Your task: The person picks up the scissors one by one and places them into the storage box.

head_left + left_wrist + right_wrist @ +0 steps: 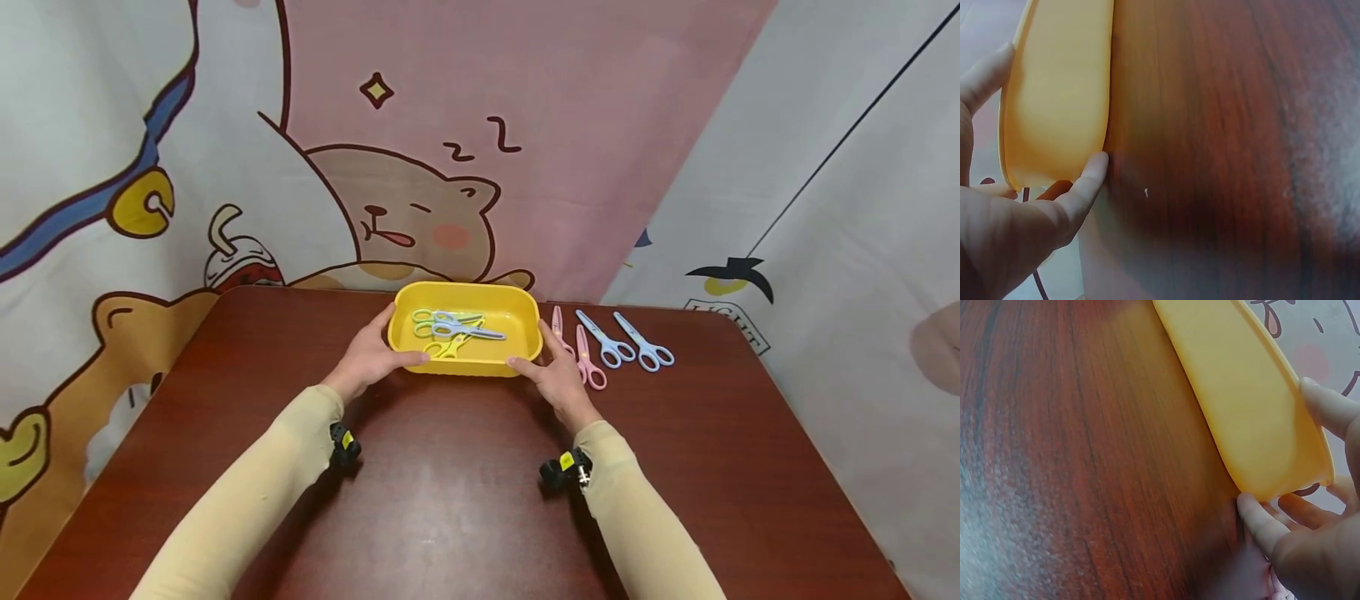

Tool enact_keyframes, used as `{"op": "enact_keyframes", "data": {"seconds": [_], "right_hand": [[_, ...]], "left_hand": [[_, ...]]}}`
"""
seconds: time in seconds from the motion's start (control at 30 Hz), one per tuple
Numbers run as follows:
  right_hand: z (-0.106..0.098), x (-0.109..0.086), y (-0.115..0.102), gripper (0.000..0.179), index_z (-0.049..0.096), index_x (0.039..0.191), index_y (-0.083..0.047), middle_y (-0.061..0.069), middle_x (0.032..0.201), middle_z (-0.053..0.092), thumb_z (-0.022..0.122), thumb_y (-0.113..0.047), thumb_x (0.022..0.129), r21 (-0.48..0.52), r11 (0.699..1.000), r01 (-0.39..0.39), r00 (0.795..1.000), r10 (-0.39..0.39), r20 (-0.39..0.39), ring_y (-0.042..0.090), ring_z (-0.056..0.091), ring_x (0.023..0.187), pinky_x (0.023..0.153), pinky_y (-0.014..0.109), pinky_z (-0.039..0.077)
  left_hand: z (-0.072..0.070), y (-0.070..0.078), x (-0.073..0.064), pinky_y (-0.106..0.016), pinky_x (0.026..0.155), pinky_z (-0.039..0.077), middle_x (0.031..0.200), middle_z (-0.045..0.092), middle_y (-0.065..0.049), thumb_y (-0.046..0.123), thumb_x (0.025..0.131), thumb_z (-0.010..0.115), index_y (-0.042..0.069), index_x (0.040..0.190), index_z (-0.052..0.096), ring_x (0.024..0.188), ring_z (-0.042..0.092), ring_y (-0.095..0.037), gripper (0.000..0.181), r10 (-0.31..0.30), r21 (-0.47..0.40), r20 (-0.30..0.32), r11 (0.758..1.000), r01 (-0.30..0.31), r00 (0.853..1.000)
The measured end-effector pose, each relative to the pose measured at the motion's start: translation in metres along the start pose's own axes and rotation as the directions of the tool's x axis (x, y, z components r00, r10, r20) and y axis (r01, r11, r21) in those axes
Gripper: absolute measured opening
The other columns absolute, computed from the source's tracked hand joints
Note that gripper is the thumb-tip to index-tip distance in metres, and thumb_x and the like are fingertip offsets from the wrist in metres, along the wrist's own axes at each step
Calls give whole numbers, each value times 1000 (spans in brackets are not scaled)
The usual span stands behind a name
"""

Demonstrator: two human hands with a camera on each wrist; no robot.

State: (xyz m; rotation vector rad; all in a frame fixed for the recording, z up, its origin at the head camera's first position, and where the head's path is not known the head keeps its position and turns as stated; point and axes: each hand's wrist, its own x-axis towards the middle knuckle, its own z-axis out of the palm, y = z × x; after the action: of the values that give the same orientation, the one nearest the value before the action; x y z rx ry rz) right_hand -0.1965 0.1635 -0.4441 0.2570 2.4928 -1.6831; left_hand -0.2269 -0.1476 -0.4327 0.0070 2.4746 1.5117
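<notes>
A yellow plastic bin (472, 367) stands at the far side of the table, held between both hands. My left hand (367, 358) grips its left end, with the thumb on the front rim and the fingers round the side. At the right end, my right hand (561, 379) holds it the same way. Inside lie blue scissors (486, 333), green scissors (471, 317) and yellow scissors (453, 343), overlapping one another. Both wrist views show the bin's plain outer wall (1063, 94) with fingertips against its lower edge; its contents are hidden there.
Right of the bin lie two pink scissors (584, 350), partly behind my right hand, and two blue scissors (640, 340) further right. The brown wooden table (450, 500) meets a cartoon-printed cloth (585, 125) at its back edge.
</notes>
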Motion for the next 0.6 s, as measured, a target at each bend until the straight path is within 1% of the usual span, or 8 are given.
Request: {"op": "enact_keyframes", "data": {"seconds": [0.13, 0.23, 0.37, 0.47, 0.53, 0.6], "right_hand": [[-3, 0, 0, 99, 22, 167, -24, 4, 172, 22, 83, -27, 89, -4, 1000, 13, 1000, -13, 17, 29, 26, 155, 121, 45, 31], [-7, 0, -1, 100, 21, 167, -20, 6, 171, 23, 83, -27, 89, -4, 999, 41, 998, -40, 43, 31, 31, 153, 120, 45, 33], [-14, -2, -2, 96, 25, 166, -17, 12, 166, 35, 83, -26, 90, 14, 998, 64, 996, -65, 66, 33, 44, 145, 114, 46, 42], [-22, -4, -3, 89, 31, 164, -15, 14, 161, 42, 81, -27, 92, 11, 997, 75, 995, -76, 57, 34, 50, 140, 111, 47, 45], [-27, -5, -3, 83, 35, 162, -14, 13, 161, 43, 79, -29, 93, 1, 997, 82, 996, -82, 42, 34, 49, 141, 111, 48, 45], [-32, -6, -3, 80, 38, 161, -11, 13, 161, 43, 78, -30, 94, -18, 995, 96, 995, -96, 20, 31, 41, 147, 111, 49, 44]], "left_hand": [[0, 3, 0, -53, 125, 20, 172, 19, -9, 33, 81, 89, 18, 168, 10, 150, 30, -32, 119, -16, 29, 8, 999, 15, 1000], [0, 4, 0, -53, 125, 20, 172, 19, -9, 35, 80, 89, 17, 168, 10, 150, 29, -31, 120, -21, 43, 11, 999, 21, 1000], [-1, 5, -1, -51, 124, 23, 171, 21, -11, 33, 79, 90, 15, 168, 11, 147, 34, -31, 120, -14, 44, 6, 999, 13, 1000], [-1, 6, -1, -50, 123, 25, 171, 22, -12, 32, 79, 90, 13, 167, 12, 145, 36, -31, 120, -4, 43, 5, 999, 4, 1000], [-1, 6, -1, -49, 123, 25, 171, 21, -12, 32, 79, 90, 12, 167, 12, 145, 36, -31, 120, -3, 47, 5, 999, 2, 1000], [-2, 6, -1, -50, 123, 25, 171, 21, -12, 33, 79, 90, 12, 167, 12, 145, 36, -31, 120, -1, 50, 6, 999, 0, 1000]]}}
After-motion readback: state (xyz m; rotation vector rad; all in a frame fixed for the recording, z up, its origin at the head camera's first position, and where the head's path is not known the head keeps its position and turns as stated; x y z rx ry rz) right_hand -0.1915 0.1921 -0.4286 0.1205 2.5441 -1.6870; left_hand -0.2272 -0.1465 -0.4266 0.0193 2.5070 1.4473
